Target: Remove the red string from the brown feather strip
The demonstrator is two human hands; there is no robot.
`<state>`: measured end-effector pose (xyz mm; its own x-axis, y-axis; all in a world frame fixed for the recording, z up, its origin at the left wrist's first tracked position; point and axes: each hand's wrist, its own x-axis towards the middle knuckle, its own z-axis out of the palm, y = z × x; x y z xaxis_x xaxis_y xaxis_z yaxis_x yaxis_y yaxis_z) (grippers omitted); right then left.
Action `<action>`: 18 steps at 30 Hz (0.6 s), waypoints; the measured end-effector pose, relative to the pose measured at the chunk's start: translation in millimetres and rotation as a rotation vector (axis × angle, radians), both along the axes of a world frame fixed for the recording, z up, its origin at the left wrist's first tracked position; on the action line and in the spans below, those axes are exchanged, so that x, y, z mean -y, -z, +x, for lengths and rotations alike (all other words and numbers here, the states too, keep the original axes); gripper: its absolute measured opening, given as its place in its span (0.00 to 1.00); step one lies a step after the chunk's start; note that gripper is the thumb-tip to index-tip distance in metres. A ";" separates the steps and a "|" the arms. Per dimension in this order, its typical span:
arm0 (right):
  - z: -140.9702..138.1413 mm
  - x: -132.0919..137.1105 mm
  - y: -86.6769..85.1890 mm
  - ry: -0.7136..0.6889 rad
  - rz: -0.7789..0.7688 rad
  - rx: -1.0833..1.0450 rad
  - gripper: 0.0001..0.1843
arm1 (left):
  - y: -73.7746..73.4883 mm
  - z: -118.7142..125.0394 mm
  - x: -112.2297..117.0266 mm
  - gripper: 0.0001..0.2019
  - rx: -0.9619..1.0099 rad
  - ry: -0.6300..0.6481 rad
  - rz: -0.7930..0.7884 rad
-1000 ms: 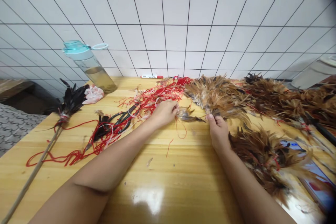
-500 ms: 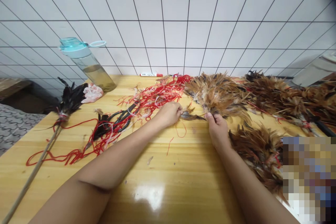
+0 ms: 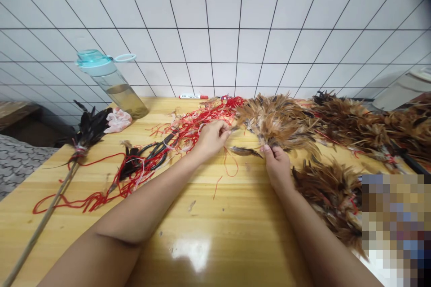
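1. Left hand [image 3: 211, 140]: the fingers are closed in a pinch, with the fingertips [image 3: 226, 132] pressed together just short of the near edge of the brown feather pile [image 3: 278, 119]. What lies between the fingertips is too small to tell. A loose loop of red thread [image 3: 230, 167] hangs just below this hand.

2. Right hand [image 3: 278, 165]: the fingers are curled and grip one end of a dark feather [image 3: 245, 151]. The feather extends from these fingertips towards the left hand and stops just below it, apart from it. It lies low and close to level over the wooden table [image 3: 235, 228].

3. The brown feather pile lies directly beyond the right hand, touching its fingertips, and spreads away to that hand's right. We note a second feather heap [image 3: 332, 193] just to the right of the right wrist.

4. A tangle of red string [image 3: 198, 124] lies beyond and to the left of the left hand, touching its knuckles. Further left of that hand, black-handled scissors [image 3: 158, 154] lie in the same tangle.

5. Well to the left of the left hand we find a feather duster [image 3: 88, 129] with black feathers on a long stick, a pink wad [image 3: 117, 119] beside it and a water bottle [image 3: 112, 84] with a teal cap. A red-capped marker [image 3: 193, 97] lies beyond the left hand, against the tiled wall.
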<state>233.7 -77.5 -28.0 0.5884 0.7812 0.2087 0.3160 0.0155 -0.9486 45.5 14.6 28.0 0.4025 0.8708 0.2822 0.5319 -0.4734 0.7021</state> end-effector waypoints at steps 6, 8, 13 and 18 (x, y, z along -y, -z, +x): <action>-13.2 4.2 -2.7 -0.101 0.044 -0.040 0.16 | -8.5 15.3 26.1 0.11 0.496 0.216 -0.616; -17.7 5.7 -4.6 -0.139 0.055 -0.036 0.15 | -4.2 22.1 35.2 0.12 0.524 0.261 -0.723; -21.3 7.3 -5.8 -0.132 0.030 -0.015 0.15 | 8.7 31.5 43.5 0.13 0.511 0.221 -0.817; -20.9 7.0 -4.1 -0.165 0.017 0.053 0.16 | 13.1 32.7 44.7 0.12 0.528 0.190 -0.734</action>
